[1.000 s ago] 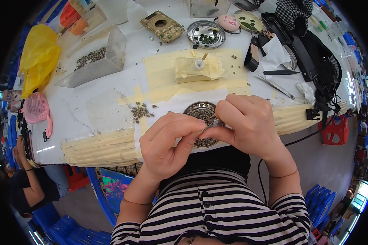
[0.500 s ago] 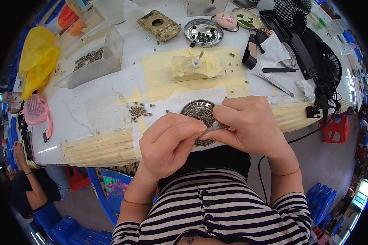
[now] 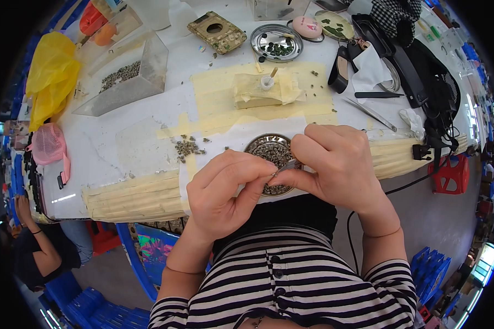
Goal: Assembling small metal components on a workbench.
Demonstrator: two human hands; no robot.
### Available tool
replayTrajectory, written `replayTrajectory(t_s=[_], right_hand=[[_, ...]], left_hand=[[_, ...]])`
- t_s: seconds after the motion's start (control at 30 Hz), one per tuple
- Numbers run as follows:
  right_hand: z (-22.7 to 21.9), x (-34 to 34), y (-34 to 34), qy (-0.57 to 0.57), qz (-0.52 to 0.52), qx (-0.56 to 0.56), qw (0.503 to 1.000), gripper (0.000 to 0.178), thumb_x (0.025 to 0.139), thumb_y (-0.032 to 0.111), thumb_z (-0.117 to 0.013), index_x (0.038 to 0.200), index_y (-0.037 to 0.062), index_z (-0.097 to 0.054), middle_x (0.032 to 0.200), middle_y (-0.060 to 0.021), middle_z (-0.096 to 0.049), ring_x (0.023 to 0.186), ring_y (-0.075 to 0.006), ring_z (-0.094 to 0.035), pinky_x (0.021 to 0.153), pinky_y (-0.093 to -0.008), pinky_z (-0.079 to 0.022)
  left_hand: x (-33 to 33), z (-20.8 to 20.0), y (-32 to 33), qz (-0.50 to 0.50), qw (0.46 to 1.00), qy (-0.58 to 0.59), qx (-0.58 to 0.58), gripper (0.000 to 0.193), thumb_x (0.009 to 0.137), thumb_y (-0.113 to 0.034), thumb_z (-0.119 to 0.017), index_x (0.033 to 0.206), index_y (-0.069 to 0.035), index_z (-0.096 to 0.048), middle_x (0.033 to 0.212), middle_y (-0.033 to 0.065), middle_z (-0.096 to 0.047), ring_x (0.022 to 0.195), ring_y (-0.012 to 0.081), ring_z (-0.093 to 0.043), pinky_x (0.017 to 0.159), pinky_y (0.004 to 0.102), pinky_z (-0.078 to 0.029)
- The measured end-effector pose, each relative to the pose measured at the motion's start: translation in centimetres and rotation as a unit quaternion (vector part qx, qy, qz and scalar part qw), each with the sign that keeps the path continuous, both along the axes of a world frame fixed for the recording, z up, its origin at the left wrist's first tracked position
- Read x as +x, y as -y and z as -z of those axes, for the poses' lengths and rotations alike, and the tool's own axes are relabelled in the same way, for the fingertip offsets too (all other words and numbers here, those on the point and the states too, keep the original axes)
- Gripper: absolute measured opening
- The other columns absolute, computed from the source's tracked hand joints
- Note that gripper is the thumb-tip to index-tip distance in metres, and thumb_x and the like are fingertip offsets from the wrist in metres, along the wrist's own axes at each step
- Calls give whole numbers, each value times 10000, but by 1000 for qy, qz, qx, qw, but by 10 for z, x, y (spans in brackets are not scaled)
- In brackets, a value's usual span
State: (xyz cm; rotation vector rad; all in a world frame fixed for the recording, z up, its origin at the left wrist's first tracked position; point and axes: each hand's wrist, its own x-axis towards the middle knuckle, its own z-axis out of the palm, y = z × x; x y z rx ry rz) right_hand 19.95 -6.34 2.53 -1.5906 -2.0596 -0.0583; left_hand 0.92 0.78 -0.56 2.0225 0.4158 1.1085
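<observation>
My left hand (image 3: 222, 189) pinches a tiny piece (image 3: 274, 174) between thumb and index finger; its exact shape is too small to make out. My right hand (image 3: 337, 167) is closed on a small grey blade-like tool (image 3: 289, 165), and its tip meets the left fingertips. Both hands hover over the near side of a round metal dish (image 3: 249, 147) filled with small grey-brown parts, and they partly hide it. To the left of the dish lies a loose pile of similar parts (image 3: 186, 148) on the table.
Beyond the dish stands a tape-covered block (image 3: 250, 98) with a small white cup (image 3: 267, 83). A camouflage model hull (image 3: 217, 33) and a metal plate (image 3: 277, 43) sit farther back. Tweezers (image 3: 373, 114) lie at right, a clear bin (image 3: 121, 93) at left. Another person's arm (image 3: 44, 241) shows far left.
The blade-like tool has turned and drawn slightly back between my right fingers. My right hand has shifted a little; the left stays nearly still. The whole view has moved slightly.
</observation>
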Motion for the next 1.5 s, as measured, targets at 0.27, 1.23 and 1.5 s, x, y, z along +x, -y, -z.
replayTrajectory(t_s=[0.27, 1.23, 1.5], right_hand=[[1, 1, 1, -8, 3, -8, 1000, 453, 782, 489, -718, 693, 103, -500, 591, -23, -471, 489, -203, -531, 442, -323, -396], [-4, 6, 5, -32, -16, -106, 994, 439, 756, 456, -734, 694, 85, -508, 581, -44, -450, 495, -248, -501, 456, -363, -371], [-2, 5, 4, -39, -11, -68, 997, 465, 717, 459, -753, 697, 75, -492, 591, -48, -429, 496, -248, -468, 461, -366, -363]], left_hand=[[1, 1, 0, 1, 1000, 6, 5, 170, 776, 82, -720, 929, 14, -690, 833, 114, -683, 726, 222, -655, 634, 287, -520], [3, 3, 1, 1, 999, -1, 48, 218, 737, 72, -743, 936, 2, -689, 835, 111, -669, 719, 242, -652, 619, 302, -519], [3, 2, 2, -4, 999, -6, 35, 199, 747, 77, -738, 926, 5, -690, 826, 111, -668, 712, 234, -648, 610, 295, -515]])
